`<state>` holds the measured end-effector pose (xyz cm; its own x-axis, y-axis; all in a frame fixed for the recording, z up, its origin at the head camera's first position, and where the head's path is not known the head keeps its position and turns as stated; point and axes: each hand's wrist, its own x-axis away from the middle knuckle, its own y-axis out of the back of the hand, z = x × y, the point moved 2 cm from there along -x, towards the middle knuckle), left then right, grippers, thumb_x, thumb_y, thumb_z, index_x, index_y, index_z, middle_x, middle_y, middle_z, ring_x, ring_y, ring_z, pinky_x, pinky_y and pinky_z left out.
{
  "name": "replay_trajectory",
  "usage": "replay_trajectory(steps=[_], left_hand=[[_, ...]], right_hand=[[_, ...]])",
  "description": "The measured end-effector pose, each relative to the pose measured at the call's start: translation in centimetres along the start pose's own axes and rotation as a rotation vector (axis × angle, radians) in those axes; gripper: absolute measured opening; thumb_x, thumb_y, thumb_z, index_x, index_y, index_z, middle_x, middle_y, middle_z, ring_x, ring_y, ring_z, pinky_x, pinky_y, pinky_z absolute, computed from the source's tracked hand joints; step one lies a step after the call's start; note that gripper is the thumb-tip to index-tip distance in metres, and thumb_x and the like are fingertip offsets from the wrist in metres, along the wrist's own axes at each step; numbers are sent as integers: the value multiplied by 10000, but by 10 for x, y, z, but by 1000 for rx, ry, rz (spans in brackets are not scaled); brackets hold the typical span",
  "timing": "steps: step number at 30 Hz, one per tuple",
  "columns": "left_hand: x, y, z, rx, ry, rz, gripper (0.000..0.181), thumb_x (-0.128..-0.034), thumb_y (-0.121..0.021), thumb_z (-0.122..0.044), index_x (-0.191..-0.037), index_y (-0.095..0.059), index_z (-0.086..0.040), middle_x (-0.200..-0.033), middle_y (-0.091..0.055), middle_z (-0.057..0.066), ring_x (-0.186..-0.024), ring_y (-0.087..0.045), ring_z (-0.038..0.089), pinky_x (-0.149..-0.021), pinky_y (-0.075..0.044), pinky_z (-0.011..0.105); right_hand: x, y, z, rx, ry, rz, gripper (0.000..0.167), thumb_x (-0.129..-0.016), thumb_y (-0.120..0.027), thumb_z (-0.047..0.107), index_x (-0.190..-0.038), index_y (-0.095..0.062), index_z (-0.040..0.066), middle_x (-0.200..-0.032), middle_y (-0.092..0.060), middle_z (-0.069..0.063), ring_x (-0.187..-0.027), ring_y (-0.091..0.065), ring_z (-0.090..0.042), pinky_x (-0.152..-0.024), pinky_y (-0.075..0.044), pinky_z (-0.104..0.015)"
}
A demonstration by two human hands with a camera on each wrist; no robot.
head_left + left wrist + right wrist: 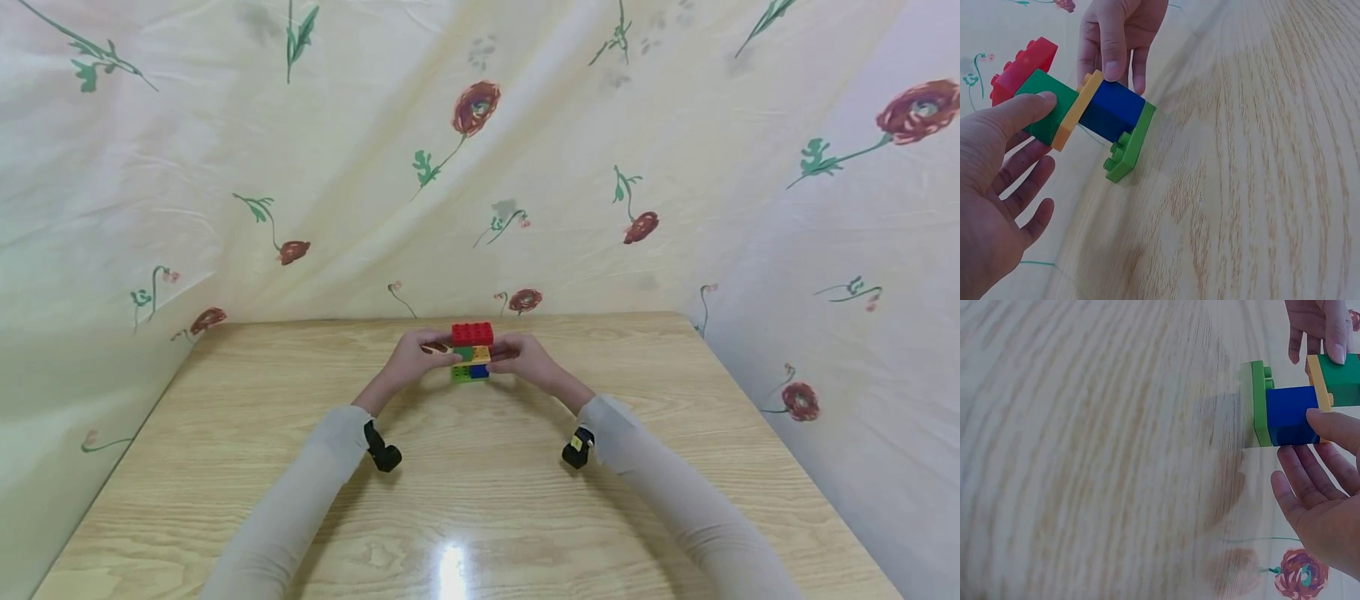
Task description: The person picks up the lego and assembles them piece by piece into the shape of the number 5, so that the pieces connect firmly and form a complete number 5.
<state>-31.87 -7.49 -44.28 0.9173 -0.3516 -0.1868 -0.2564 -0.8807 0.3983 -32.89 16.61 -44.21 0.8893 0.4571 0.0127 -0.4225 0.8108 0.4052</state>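
Note:
A small tower of building bricks stands upright on the table between both hands. From the bottom it shows a thin light green plate, a blue brick on one end, a thin yellow-orange plate, a green brick at the opposite end, and a red brick on top. My left hand pinches the green brick, thumb on its near face. From the other side my right hand pinches the blue brick, its thumb near the yellow-orange plate. The far-side fingertips are partly hidden.
The wooden table reaches back to a flowered cloth hanging behind and along the sides. Black wrist cameras stick out inward below both hands, over the tabletop.

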Motion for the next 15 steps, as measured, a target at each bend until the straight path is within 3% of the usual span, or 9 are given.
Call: replay_trajectory(steps=[15], left_hand=[[-1, 3, -4, 52, 32, 0, 434, -925, -770, -223, -1327, -681, -82, -1291, -711, 110, -1136, -663, 251, -1018, -521, 444]], right_hand=[[1, 0, 1, 10, -37, -23, 426, -947, -725, 107, -1343, -625, -15, -1291, -676, -201, -1085, -683, -217, -915, -580, -307]])
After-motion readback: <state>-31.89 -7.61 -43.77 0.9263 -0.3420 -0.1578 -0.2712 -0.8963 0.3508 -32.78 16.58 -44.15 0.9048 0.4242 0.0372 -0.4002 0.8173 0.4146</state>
